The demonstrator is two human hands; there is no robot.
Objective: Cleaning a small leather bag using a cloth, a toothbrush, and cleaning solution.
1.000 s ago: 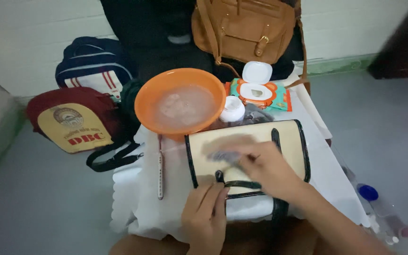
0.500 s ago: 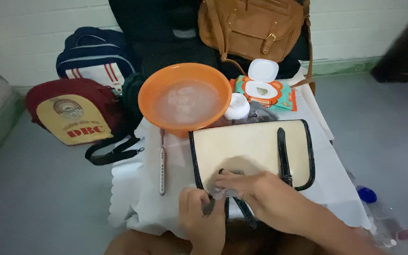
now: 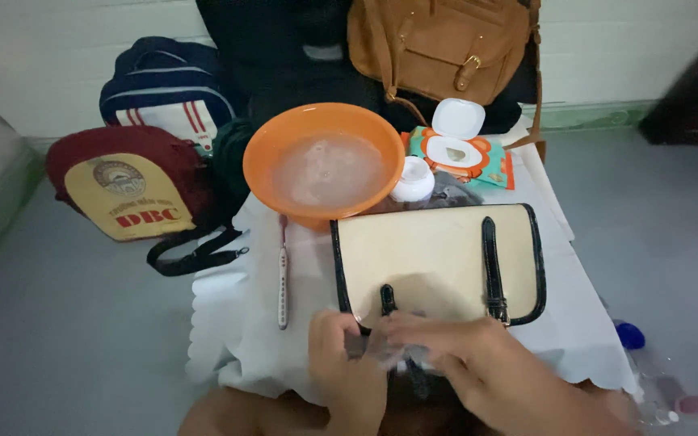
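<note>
A cream handbag (image 3: 434,254) with black trim and two black straps lies flat on a white cloth-covered table (image 3: 236,331). At its near edge my left hand (image 3: 345,367) and my right hand (image 3: 482,367) meet. Both pinch a small crumpled pale wipe (image 3: 393,351) between their fingers, just over the bag's left strap end. The hands hide the bag's near rim.
Behind the handbag stand an orange basin (image 3: 321,161) of cloudy water, a small white jar (image 3: 412,182) and an open wipe pack (image 3: 462,153). A toothbrush (image 3: 283,270) lies to the left. A brown leather bag (image 3: 438,44) and two backpacks (image 3: 127,182) sit beyond.
My right hand has come off the face of the handbag and drawn back to its near edge, where it joins my left hand on the wipe.
</note>
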